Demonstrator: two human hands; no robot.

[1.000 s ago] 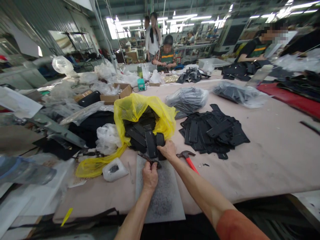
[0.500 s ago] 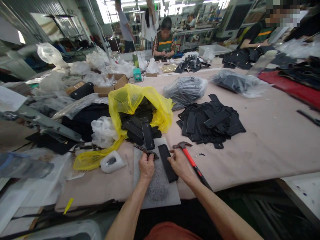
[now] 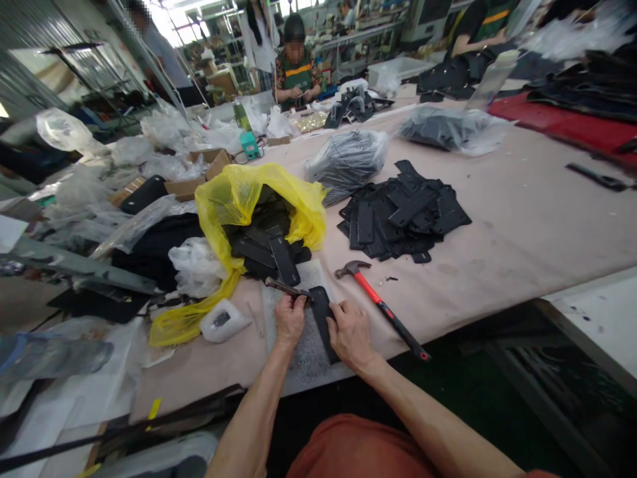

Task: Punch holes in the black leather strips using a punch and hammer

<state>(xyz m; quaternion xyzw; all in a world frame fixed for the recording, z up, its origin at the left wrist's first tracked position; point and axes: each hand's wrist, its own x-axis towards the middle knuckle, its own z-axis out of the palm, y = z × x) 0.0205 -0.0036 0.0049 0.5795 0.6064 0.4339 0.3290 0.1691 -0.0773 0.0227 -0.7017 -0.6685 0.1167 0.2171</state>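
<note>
My left hand (image 3: pixel 290 320) is closed on a dark metal punch-like tool (image 3: pixel 283 287), whose right end lies over the upper part of a black strip (image 3: pixel 324 325). That strip rests on a grey speckled board (image 3: pixel 303 365) at the table's near edge. My right hand (image 3: pixel 351 332) has its fingers bent at the strip's right edge, thumb and fingertips touching it. A claw hammer (image 3: pixel 381 304) with a red and black handle lies just right of that hand. Behind the board, a yellow plastic bag (image 3: pixel 219 199) stands open with black strips inside.
A pile of black strips (image 3: pixel 403 212) lies behind the hammer, with filled clear bags (image 3: pixel 348 159) beyond. White plastic lumps (image 3: pixel 196 265) and a small white pouch (image 3: pixel 223 320) are at the left. Across the table, a person (image 3: pixel 297 66) sits working.
The view has shifted, so the scene sits differently. The tool's tip has come over the strip's upper end, and my right hand has moved off the hammer's side, closer against the strip.
</note>
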